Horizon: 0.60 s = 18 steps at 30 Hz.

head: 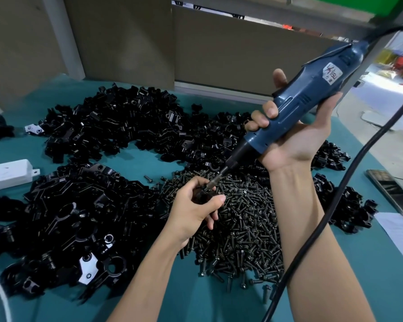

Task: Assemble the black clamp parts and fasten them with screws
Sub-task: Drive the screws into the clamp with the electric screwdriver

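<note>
Blue screwdriver (pixel 300 105), gripped in the right hand (pixel 296 140) with curled fingers (pixel 261 119), meets a black clamp part (pixel 203 196) pinched by the left hand (pixel 192 213) above the screws (pixel 242 228).

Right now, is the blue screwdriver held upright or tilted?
Tilted: the screwdriver slants in the right hand, bit down-left on the clamp part in the left hand.

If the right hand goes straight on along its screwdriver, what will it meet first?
The black clamp part gripped by the left hand: the blue screwdriver in the right hand aims down at it, its bit seemingly touching.
</note>
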{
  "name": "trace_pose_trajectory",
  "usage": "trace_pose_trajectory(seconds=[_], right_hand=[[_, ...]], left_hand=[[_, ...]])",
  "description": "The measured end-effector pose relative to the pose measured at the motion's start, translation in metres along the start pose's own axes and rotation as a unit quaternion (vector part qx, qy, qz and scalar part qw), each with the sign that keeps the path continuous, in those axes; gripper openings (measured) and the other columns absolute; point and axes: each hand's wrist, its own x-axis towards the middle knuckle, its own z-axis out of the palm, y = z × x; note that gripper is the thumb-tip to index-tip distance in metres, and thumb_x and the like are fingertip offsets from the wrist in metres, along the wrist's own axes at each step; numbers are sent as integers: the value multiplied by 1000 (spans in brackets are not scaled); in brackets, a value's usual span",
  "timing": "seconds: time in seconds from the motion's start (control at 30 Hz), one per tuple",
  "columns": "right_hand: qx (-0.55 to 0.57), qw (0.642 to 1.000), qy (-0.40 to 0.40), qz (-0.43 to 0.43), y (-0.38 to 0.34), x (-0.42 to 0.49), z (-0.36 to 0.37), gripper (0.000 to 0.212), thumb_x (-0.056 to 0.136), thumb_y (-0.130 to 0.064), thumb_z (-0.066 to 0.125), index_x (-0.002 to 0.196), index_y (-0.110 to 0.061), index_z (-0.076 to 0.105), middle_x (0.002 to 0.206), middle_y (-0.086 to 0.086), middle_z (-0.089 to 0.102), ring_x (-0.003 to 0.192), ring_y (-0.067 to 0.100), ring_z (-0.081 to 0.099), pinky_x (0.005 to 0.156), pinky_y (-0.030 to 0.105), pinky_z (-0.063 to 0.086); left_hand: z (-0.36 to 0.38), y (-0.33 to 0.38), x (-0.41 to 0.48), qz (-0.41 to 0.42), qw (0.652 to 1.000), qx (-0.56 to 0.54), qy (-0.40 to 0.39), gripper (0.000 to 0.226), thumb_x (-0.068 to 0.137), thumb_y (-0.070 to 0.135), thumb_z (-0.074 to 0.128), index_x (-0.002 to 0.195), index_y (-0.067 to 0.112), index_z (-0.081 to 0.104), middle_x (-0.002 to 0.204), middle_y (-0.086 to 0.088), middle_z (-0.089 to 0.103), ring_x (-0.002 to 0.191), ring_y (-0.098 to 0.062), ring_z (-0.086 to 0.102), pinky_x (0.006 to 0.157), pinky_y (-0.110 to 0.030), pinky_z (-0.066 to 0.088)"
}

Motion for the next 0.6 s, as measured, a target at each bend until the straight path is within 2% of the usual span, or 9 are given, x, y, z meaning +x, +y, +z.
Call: trace_pose_trajectory(seconds=[0.07, 0.13, 0.23, 0.3, 0.4, 0.6], right_hand=[[-12, 1000, 17, -4, -3, -2, 0, 93, 89, -82, 14, 114, -8, 66, 64, 3, 51, 56, 18, 43, 60, 30, 35], [-43, 998, 48, -18, -4, -4, 2, 81, 86, -78, 31, 105, -7, 67, 65, 2, 50, 57, 18, 43, 60, 30, 36], [-111, 986, 116, -44, -1, -6, 7, 35, 81, -48, 66, 86, -14, 60, 60, -2, 49, 49, 14, 44, 54, 25, 40], [-140, 977, 153, -47, 0, -5, 10, 17, 87, -26, 67, 81, -16, 55, 57, -3, 48, 46, 12, 43, 50, 24, 41], [-144, 968, 201, -49, 2, -2, 12, 17, 89, -11, 62, 80, -15, 48, 54, -2, 46, 44, 13, 42, 48, 24, 41], [-152, 955, 250, -53, 5, 0, 10, 19, 86, -7, 63, 79, -14, 47, 55, 0, 46, 43, 14, 42, 47, 25, 41]], left_hand=[[1, 0, 0, 0, 1000, 1, -6, 20, 88, 2, 73, 94, 9, 55, 78, -14, 66, 55, -20, 58, 41, -27, 46], [0, 0, 0, -1, 1000, 1, -7, 19, 88, 2, 73, 94, 9, 55, 77, -12, 66, 54, -19, 58, 41, -27, 46], [-3, 0, 0, -3, 1000, 12, -10, 20, 88, 4, 73, 96, 9, 55, 77, -12, 66, 54, -19, 58, 40, -27, 46], [-4, -1, 0, -3, 1000, 21, -10, 19, 88, 6, 74, 93, 13, 57, 76, -19, 65, 53, -22, 56, 39, -26, 44], [-5, -1, 2, 10, 999, 47, 11, 20, 87, 10, 76, 85, 22, 60, 79, -33, 62, 54, -28, 51, 36, -25, 39], [-8, -3, 3, 8, 998, 54, 4, 19, 86, 12, 77, 84, 23, 61, 79, -33, 63, 54, -31, 50, 35, -25, 36]])
